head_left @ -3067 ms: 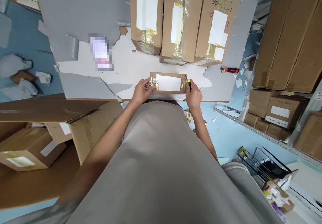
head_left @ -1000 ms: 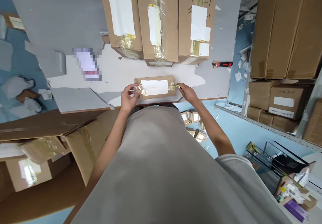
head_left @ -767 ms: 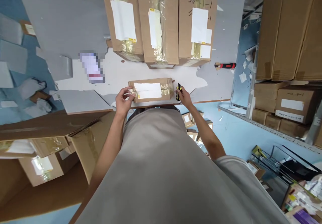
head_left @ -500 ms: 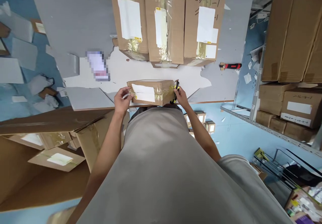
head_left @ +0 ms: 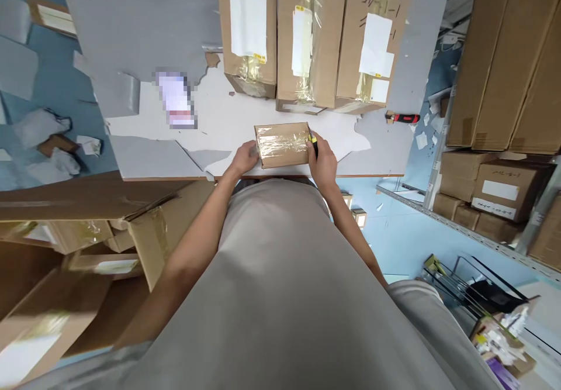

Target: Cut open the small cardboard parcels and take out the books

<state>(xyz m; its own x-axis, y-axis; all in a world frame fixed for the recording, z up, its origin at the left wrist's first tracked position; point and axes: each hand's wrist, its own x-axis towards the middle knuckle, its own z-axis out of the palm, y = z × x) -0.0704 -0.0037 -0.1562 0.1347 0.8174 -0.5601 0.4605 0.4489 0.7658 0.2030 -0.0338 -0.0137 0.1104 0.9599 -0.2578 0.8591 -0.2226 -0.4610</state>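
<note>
Left hand [head_left: 245, 159] steadies a taped carton [head_left: 283, 144] on the table [head_left: 144, 57]; right hand [head_left: 323, 162], fingers wrapped around a yellow cutter [head_left: 312, 140], should slice shallowly along the seam.

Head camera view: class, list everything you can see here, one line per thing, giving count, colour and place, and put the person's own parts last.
small box: one, brown with clear tape on top, near edge of the table, between the hands
big boxes: three, brown with white labels, side by side at the far side of the table
table: one, grey with the surface peeled to white
red knife: one, red and black, right part of the table
shelf boxes: several, brown, on the rack at right
open cartons: several, brown, lower left
left hand: one, on the small box's left end
right hand: one, at its right end, holding a yellow-black cutter
</note>
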